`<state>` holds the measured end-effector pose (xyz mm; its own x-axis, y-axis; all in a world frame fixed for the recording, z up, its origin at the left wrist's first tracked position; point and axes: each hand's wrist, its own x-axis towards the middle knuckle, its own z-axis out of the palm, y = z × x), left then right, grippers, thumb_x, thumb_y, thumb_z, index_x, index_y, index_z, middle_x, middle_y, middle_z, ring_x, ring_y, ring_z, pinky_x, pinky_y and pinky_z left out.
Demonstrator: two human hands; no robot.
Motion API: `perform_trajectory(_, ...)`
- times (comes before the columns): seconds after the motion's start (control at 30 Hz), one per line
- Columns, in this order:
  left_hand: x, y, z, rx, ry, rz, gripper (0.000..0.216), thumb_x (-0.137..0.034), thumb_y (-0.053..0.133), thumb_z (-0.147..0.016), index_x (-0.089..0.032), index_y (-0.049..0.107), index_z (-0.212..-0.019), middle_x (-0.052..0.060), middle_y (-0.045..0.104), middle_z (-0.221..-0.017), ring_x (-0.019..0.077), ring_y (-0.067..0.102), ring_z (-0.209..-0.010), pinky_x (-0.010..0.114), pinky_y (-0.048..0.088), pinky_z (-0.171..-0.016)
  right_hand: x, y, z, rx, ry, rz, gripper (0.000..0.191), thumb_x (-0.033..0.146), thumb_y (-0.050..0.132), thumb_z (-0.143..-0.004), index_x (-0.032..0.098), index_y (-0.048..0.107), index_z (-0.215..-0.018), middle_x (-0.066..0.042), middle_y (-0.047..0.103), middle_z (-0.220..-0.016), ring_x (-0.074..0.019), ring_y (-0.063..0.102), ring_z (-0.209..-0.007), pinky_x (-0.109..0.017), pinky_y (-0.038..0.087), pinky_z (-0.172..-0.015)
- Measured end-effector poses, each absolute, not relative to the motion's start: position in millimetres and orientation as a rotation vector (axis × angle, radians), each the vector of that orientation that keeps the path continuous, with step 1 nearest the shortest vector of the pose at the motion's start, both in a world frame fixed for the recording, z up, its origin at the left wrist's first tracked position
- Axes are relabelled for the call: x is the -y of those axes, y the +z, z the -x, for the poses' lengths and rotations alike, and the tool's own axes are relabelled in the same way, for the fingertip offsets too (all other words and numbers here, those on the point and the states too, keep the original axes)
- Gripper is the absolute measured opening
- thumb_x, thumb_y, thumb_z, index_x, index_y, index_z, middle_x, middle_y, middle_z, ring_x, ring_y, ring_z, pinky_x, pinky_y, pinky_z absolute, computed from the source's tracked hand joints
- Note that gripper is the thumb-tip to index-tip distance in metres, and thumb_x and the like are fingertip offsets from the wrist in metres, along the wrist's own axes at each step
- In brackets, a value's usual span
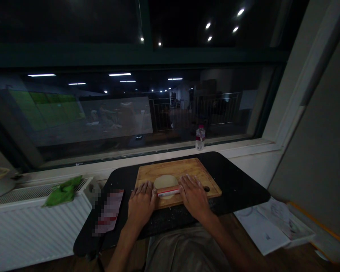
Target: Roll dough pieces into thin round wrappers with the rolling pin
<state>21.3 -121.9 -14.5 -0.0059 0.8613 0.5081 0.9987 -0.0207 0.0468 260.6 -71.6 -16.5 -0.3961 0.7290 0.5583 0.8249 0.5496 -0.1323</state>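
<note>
Lying flat on a wooden cutting board (pixel 178 170) is a round piece of dough (pixel 166 182). A rolling pin (pixel 168 192) with a red stripe sits across the near edge of the dough. The left hand (pixel 143 202) rests palm down on the left end of the pin, fingers stretched out flat and close together. The right hand (pixel 193 195) does the same on the right end, fingers flat and pointing away from the person. Neither hand is curled around anything; both just press down from above. The dough is between the two hands and a little past them. The board sits on a small black table (pixel 238 181) with bits of flour on it. A blurred flat thing (pixel 109 211) lies on the table to the left. A water bottle (pixel 200 138) stands on the window ledge behind. A green cloth (pixel 64 190) lies on the white radiator (pixel 31 223) on the left. Papers (pixel 272 224) lie low on the right.
</note>
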Motion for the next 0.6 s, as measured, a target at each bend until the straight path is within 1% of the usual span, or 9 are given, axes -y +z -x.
perform_trajectory(0.17, 135, -20, -23, 1.881, -0.634, 1.970, 0.047, -0.036, 0.039, -0.112, -0.017, 0.071, -0.142, 0.016, 0.074, -0.145, 0.0332, 0.067, -0.138, 0.054, 0.051, -0.119, 82, -24, -265, 2.185, -0.223, 1.213, 0.047, 0.026, 0.039, -0.114, 0.018, 0.066, -0.152, -0.012, 0.066, -0.155, -0.0288, 0.055, -0.151, -0.056, 0.032, -0.133)
perform_trajectory(0.37, 143, -26, -23, 1.863, -0.675, 1.962, 0.047, -0.039, 0.039, -0.113, -0.021, 0.068, -0.146, 0.013, 0.072, -0.149, 0.0312, 0.066, -0.141, 0.054, 0.046, -0.125, 91, -31, -271, 2.161, -0.278, 1.171, 0.048, 0.022, 0.044, -0.112, 0.021, 0.063, -0.155, -0.010, 0.067, -0.155, -0.0283, 0.056, -0.150, -0.054, 0.036, -0.131)
perform_trajectory(0.6, 144, -32, -21, 1.858, -0.670, 1.970, 0.050, -0.040, 0.038, -0.113, -0.019, 0.067, -0.148, 0.013, 0.069, -0.153, 0.0320, 0.064, -0.142, 0.055, 0.043, -0.127, 97, -39, -275, 2.150, -0.341, 1.146, 0.050, 0.022, 0.042, -0.112, 0.024, 0.059, -0.159, -0.008, 0.065, -0.157, -0.0276, 0.056, -0.151, -0.053, 0.037, -0.130)
